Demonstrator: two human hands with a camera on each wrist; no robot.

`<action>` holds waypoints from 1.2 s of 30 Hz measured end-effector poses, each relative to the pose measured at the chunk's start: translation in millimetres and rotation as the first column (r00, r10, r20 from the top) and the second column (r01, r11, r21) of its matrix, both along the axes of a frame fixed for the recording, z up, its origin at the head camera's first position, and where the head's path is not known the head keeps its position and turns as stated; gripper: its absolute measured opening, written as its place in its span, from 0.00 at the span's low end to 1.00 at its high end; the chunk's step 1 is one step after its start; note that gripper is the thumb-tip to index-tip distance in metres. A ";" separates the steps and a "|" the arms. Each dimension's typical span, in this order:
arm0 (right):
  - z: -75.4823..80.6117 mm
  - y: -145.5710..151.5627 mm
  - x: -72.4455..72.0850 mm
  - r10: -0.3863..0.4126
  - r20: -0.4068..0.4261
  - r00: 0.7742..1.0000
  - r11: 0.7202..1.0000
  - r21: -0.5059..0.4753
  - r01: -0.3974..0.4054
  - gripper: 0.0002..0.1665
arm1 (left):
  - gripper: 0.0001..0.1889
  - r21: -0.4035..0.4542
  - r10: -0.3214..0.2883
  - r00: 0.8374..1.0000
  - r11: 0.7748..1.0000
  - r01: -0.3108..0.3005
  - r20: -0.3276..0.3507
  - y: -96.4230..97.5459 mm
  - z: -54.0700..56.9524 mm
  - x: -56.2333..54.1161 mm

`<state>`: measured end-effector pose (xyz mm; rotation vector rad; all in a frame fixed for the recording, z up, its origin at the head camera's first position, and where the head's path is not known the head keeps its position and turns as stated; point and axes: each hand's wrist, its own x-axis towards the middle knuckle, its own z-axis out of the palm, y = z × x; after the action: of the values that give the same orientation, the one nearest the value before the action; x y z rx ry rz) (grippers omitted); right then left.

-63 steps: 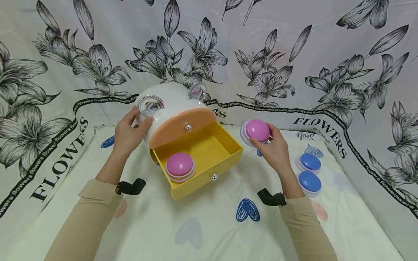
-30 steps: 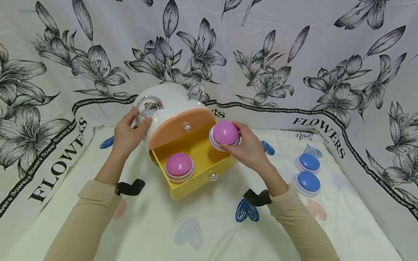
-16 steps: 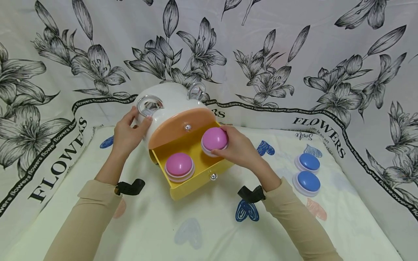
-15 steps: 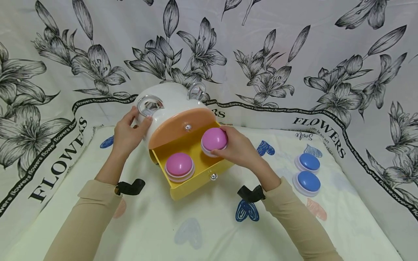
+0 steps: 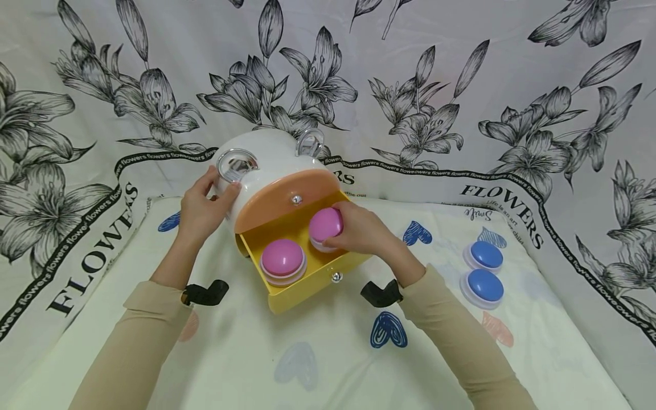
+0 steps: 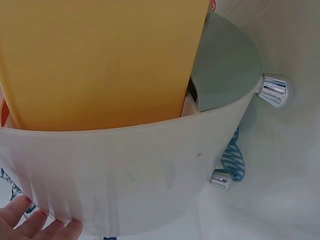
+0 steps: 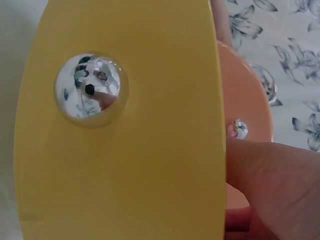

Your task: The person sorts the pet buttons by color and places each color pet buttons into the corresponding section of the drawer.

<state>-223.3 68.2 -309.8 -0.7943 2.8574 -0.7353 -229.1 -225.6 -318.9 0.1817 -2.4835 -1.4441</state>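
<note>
In the head view, my left hand (image 5: pixel 202 208) grips the left side of a white, rounded drawer box (image 5: pixel 269 151), its thumb beside a chrome ring. Its fingertips (image 6: pixel 72 229) press on the white shell in the left wrist view. The box's yellow drawer (image 5: pixel 302 291) is pulled out at the front, beneath a closed orange drawer (image 5: pixel 312 187). Inside the yellow drawer, my right hand (image 5: pixel 364 228) holds a round white pot with a pink domed top (image 5: pixel 324 225) near the right back. A matching pink-topped pot (image 5: pixel 282 257) sits in the drawer's left front corner.
Two blue-topped round pots, a rear one (image 5: pixel 486 254) and a front one (image 5: pixel 485 285), stand on the table cloth (image 5: pixel 328 370) at the right. A flower-printed curtain (image 5: pixel 410 136) hangs behind the box. The drawer's chrome knob (image 5: pixel 336 277) sticks out in front.
My right hand has carried the pink-topped pot leftward from beside the box, over the drawer's right side and down into it. My left hand keeps its grip on the box.
</note>
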 end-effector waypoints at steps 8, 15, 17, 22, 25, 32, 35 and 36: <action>-5.4 -7.2 -8.8 0.001 0.038 0.999 0.998 0.069 -0.004 0.38 | 0.38 -0.006 0.003 1.000 1.000 -0.003 -0.004 -0.1 -1.7 -0.9; -7.3 -11.8 -12.7 0.003 0.070 0.998 0.994 0.107 -0.010 0.37 | 0.38 -0.008 0.003 1.000 1.000 -0.003 -0.009 0.0 -1.7 -1.2; -7.0 -12.4 -12.5 -0.001 0.078 0.997 0.993 0.122 -0.008 0.37 | 0.38 -0.005 0.001 1.000 1.000 -0.001 -0.011 0.1 -1.7 -1.2; -5.3 -12.7 -11.2 -0.008 0.123 0.992 0.987 0.163 -0.013 0.38 | 0.39 -0.003 0.004 1.000 1.000 -0.004 -0.008 0.1 -1.3 -0.6; -3.6 -12.3 -10.4 -0.013 0.156 0.988 0.981 0.191 -0.017 0.37 | 0.39 -0.004 0.008 1.000 1.000 -0.008 -0.003 0.3 -0.6 -0.3; -2.1 -12.1 -11.3 -0.028 0.181 0.983 0.965 0.261 -0.021 0.34 | 0.39 -0.003 0.012 1.000 1.000 -0.012 -0.006 0.9 -0.2 -0.5; -2.1 -13.1 -12.0 -0.035 0.186 0.982 0.959 0.283 -0.020 0.33 | 0.38 -0.006 0.013 1.000 1.000 -0.013 -0.012 0.7 -0.6 -1.0; -1.9 -13.3 -12.2 -0.034 0.189 0.981 0.956 0.291 -0.023 0.33 | 0.38 -0.007 0.013 1.000 1.000 -0.013 -0.012 0.5 -0.7 -1.1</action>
<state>-235.5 54.9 -311.7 -0.6350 2.7038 -0.3517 -230.1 -225.1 -319.6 0.1875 -2.4727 -1.4275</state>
